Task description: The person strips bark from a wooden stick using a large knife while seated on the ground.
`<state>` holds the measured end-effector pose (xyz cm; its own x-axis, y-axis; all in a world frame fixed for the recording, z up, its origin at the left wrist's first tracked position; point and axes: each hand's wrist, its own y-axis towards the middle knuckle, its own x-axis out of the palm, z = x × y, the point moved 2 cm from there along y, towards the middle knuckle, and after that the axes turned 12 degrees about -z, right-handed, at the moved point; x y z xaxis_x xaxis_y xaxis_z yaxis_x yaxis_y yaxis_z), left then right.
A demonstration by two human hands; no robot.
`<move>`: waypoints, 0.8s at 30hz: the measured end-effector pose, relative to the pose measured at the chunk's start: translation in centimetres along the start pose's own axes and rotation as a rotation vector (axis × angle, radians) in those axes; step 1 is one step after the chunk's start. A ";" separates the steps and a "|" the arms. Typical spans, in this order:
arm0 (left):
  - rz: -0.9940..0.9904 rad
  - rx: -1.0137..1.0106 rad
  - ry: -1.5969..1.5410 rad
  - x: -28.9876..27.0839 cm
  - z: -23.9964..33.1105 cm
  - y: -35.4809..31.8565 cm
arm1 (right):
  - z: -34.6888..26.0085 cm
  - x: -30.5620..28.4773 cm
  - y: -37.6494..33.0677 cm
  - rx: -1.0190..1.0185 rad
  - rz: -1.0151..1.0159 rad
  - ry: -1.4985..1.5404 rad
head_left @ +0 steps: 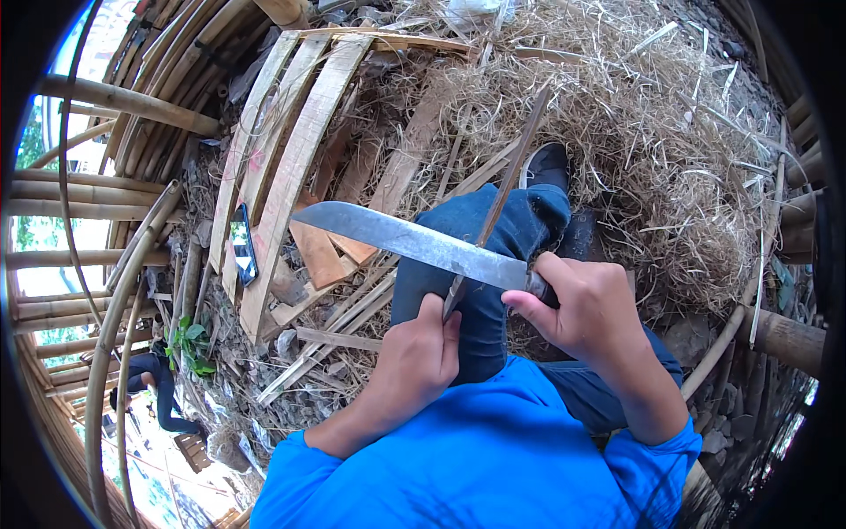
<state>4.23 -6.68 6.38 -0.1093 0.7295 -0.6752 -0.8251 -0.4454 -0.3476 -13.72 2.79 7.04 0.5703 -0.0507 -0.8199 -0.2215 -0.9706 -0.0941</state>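
My right hand point(586, 304) is closed around the dark handle of a large machete point(414, 242), its broad grey blade pointing left across my thigh. Under the blade runs a narrow brown strip of split bamboo or wood point(514, 167), slanting up and away past my knee. My left hand point(412, 361) pinches the near end of that strip, just below the blade. The blade crosses over the strip, hiding a short stretch of it; whether the edge bites into it I cannot tell. My bent leg in blue jeans point(485, 326) lies beneath both.
A heap of fibrous shavings point(652, 176) spreads ahead and right. Pale wooden slats point(304, 150) stand at the left, with a phone point(244, 247) leaning on them. Bamboo poles point(132, 101) line the left side; beyond them is another person point(159, 388). A bamboo pole point(787, 342) juts in at right.
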 end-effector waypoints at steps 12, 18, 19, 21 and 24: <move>0.016 0.020 0.053 0.2 0.1 0.2 | 2.2 0.3 1.0 -0.097 0.062 -0.216; 0.009 -0.003 -0.023 0.2 0.1 0.2 | 3.1 -0.5 1.8 -0.049 0.076 -0.233; 0.025 0.008 -0.014 0.1 0.0 0.1 | 3.0 -0.5 1.9 -0.052 0.071 -0.254; 0.039 0.021 -0.010 0.1 0.0 0.2 | 3.1 -0.6 2.0 -0.054 0.097 -0.236; 0.010 0.007 0.029 0.0 0.1 0.3 | 3.8 -1.5 2.3 -0.040 0.131 -0.245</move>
<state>3.91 -6.79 6.31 -0.1011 0.7095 -0.6974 -0.8279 -0.4487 -0.3365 -18.08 1.50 5.87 0.3294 -0.1227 -0.9362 -0.2465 -0.9683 0.0402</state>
